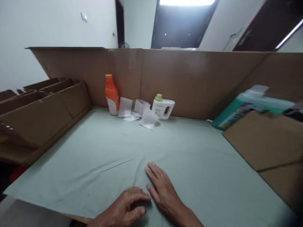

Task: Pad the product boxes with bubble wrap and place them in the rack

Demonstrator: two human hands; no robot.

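Both hands are seen at the lower edge of the head view, resting on the cloth (99, 157). The right hand (163, 189) is laid flat, palm down, fingers straight and held close together, pointing up and to the left; nothing is held in it. Its wrist is cut off by the bottom of the frame. The left hand (125, 208) is placed just beside it, knuckles raised, fingers curled under towards the palm with the tips pressed on the cloth; nothing can be seen gripped, though the inside of the curl is hidden. The two hands are touching or nearly so; which cannot be told. A shallow crease in the cloth is noted running from the right fingertips to the left.

Well apart from the hands, at the far side against the cardboard wall (189, 78), an orange bottle (111, 94) is stood upright. Next to it several small clear bags (139, 113) are lying or leaning, their number hard to make out. A white jug (163, 107) with a green cap is stood upright just right of them.

At the right, a teal pack (248, 108) is blurred and partly covered by a cardboard flap (265, 138). At the left, cardboard dividers (40, 110) are cut off by the frame.
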